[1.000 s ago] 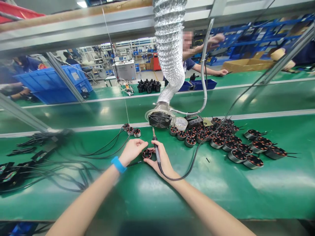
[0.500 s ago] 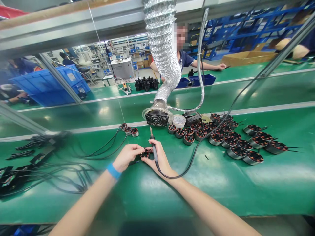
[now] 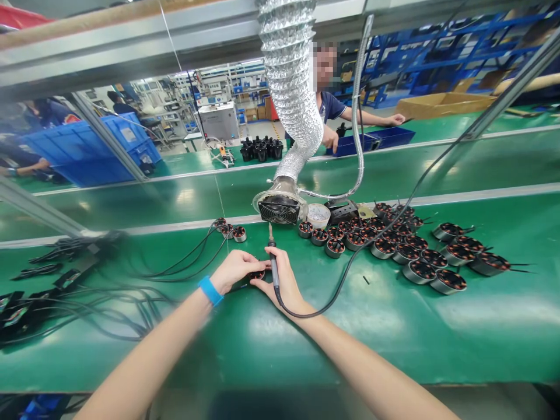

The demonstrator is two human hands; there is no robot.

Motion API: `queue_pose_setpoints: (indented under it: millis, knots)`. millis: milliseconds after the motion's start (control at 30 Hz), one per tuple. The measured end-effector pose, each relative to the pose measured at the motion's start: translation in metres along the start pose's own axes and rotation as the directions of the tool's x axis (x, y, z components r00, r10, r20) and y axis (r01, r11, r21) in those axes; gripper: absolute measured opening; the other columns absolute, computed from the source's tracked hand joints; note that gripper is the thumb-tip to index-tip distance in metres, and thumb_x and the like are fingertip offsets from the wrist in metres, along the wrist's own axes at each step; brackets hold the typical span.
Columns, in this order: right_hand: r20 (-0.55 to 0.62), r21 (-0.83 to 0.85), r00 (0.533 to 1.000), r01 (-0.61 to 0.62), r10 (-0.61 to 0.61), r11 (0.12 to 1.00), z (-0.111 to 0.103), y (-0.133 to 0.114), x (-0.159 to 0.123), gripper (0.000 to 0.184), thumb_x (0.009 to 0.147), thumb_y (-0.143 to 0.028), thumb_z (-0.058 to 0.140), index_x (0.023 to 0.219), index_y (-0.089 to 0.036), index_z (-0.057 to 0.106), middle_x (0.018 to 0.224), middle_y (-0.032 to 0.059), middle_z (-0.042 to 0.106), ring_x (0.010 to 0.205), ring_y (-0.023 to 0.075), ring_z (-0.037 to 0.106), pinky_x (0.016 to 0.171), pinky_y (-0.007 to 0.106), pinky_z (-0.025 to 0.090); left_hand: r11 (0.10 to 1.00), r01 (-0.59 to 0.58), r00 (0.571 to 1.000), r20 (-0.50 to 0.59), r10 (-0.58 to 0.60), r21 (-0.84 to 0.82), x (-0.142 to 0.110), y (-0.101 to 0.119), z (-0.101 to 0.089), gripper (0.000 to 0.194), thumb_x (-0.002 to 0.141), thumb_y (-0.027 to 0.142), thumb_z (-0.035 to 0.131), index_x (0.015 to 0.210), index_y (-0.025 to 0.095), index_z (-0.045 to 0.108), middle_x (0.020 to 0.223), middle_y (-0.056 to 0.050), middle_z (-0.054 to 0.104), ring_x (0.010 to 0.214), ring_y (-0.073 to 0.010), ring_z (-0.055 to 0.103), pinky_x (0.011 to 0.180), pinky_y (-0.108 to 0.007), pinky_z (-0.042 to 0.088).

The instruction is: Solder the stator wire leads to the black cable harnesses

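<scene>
My right hand is closed around the grey handle of a soldering iron, its tip pointing up and away from me. The thumb of that hand also rests against a small round motor with copper windings on the bench. From the other side my left hand, with a blue wristband, pinches at this motor, thumb and fingers together. The fingers cover much of the motor, and any wire between them is too small to make out. A dark cable end lies just under my left hand.
Several motors stand in rows on the right. A fume extractor fan hangs ahead beside a white tub. Black cables spread over the left of the green bench. A co-worker sits across with blue bins.
My left hand has shifted slightly right and forward over the motor, its fingers reaching further across. My right hand barely moved. Across the bench, the co-worker's hand and a blue bin have moved.
</scene>
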State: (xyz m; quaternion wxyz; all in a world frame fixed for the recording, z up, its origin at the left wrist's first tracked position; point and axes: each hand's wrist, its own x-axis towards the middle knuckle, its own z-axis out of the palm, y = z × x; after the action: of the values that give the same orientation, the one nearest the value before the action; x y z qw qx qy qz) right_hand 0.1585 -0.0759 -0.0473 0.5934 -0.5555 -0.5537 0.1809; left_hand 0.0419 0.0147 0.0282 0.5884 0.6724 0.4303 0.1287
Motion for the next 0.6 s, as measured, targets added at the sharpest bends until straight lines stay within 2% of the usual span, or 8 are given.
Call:
queue_pose_setpoints:
  millis: [167,267,400,500,600]
  knots:
    - [-0.017,-0.064,0.999,0.038,-0.039,0.997,-0.001,0.0,0.0,0.084,0.067,-0.015,0.085,0.134,-0.028,0.037,0.128,0.0085,0.047,0.117,0.026,0.054,0.101,0.044,0.049,0.999,0.025,1.0,-0.015,-0.024,0.023,-0.002,0.003,0.0,0.038,0.063,0.048,0.079,0.059,0.011,0.07,0.062,-0.006,0.068,0.06,-0.0135,0.056,0.058,-0.025,0.039]
    - [-0.036,-0.074,0.999,0.036,-0.039,0.997,-0.001,0.001,0.0,0.086,0.065,-0.017,0.087,0.134,-0.028,0.037,0.128,0.0087,0.047,0.119,0.0274,0.052,0.103,0.046,0.048,0.999,0.027,0.999,-0.032,-0.026,0.042,-0.001,0.005,0.003,0.04,0.06,0.049,0.08,0.058,0.011,0.069,0.062,-0.007,0.067,0.061,-0.0139,0.056,0.059,-0.026,0.039]
    - [-0.01,0.001,1.0,0.014,-0.014,1.0,0.0,0.001,-0.001,0.082,0.068,-0.016,0.085,0.133,-0.029,0.037,0.127,0.0081,0.045,0.109,0.0249,0.06,0.099,0.045,0.052,0.997,0.04,0.999,-0.016,-0.039,0.067,-0.002,0.007,-0.001,0.031,0.064,0.041,0.077,0.062,0.011,0.071,0.063,-0.005,0.068,0.06,-0.0127,0.054,0.057,-0.025,0.036]
    - [0.017,0.111,1.0,-0.016,0.014,0.994,0.002,0.001,-0.001,0.077,0.073,-0.014,0.08,0.133,-0.031,0.036,0.127,0.0071,0.043,0.096,0.0195,0.066,0.092,0.041,0.057,0.998,0.011,0.998,0.064,-0.014,0.055,-0.003,0.004,-0.007,0.023,0.069,0.035,0.072,0.068,0.012,0.074,0.069,-0.005,0.07,0.06,-0.0116,0.054,0.056,-0.024,0.035]
    - [0.013,0.139,1.0,-0.024,0.022,0.99,0.002,0.0,0.0,0.076,0.072,-0.013,0.08,0.132,-0.031,0.037,0.126,0.0061,0.043,0.096,0.0186,0.067,0.09,0.039,0.058,0.999,-0.04,0.992,0.12,0.04,-0.007,-0.004,-0.002,-0.011,0.023,0.069,0.034,0.074,0.073,0.012,0.076,0.074,-0.006,0.072,0.064,-0.0119,0.055,0.058,-0.023,0.036]
